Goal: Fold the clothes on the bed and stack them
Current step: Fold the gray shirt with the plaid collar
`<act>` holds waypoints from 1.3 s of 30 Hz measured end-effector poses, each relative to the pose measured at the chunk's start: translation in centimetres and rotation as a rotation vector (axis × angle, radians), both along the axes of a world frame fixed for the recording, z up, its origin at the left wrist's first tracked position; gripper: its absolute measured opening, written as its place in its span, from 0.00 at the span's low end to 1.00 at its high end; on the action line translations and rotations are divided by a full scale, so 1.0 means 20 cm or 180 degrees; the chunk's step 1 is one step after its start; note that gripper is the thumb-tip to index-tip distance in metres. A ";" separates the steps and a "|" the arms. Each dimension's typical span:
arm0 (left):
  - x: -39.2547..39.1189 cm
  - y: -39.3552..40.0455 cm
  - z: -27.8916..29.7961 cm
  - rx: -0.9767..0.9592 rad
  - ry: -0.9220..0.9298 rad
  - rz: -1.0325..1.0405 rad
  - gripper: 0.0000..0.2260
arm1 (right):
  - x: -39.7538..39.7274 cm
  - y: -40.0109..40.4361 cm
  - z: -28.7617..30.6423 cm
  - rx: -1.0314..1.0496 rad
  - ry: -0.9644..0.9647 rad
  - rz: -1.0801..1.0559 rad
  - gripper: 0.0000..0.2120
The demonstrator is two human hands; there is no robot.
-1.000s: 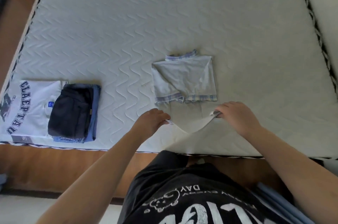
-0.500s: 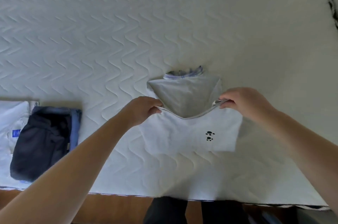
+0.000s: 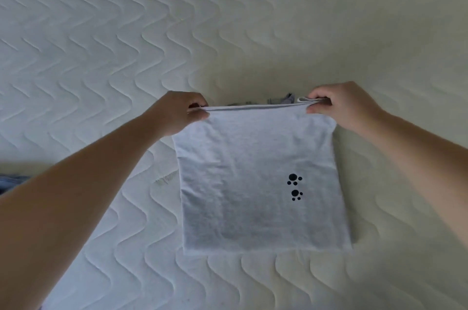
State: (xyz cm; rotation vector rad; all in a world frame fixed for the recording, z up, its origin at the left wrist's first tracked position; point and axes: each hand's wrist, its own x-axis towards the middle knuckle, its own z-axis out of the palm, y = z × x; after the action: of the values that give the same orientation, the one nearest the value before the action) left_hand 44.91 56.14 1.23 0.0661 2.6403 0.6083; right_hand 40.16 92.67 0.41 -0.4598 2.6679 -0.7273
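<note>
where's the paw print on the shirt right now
In the head view the paw print sits on the right half of the shirt, below the right hand, with the shirt lying on the mattress.

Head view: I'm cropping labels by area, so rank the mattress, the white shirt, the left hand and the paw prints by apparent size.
1. mattress
2. white shirt
3. left hand, nearer the camera, so only apparent
4. paw prints
</note>
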 end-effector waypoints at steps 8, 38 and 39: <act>-0.05 0.01 -0.30 -0.0189 -0.0207 0.0369 0.18 | -0.10 -0.08 -0.30 0.0355 0.0249 -0.0262 0.11; -0.33 0.26 0.99 -0.0631 0.0474 -0.0632 0.06 | -0.20 0.19 0.88 0.0392 0.0634 -0.0028 0.14; -0.34 0.27 1.04 -0.0680 0.0688 -0.0612 0.04 | -0.21 0.20 0.94 0.0364 0.0815 -0.0083 0.13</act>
State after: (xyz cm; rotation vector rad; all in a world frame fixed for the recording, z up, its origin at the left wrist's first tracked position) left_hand 38.13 61.56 22.11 0.3348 2.8453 0.2658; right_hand 36.00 96.76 19.20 -0.5195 2.9398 -0.5512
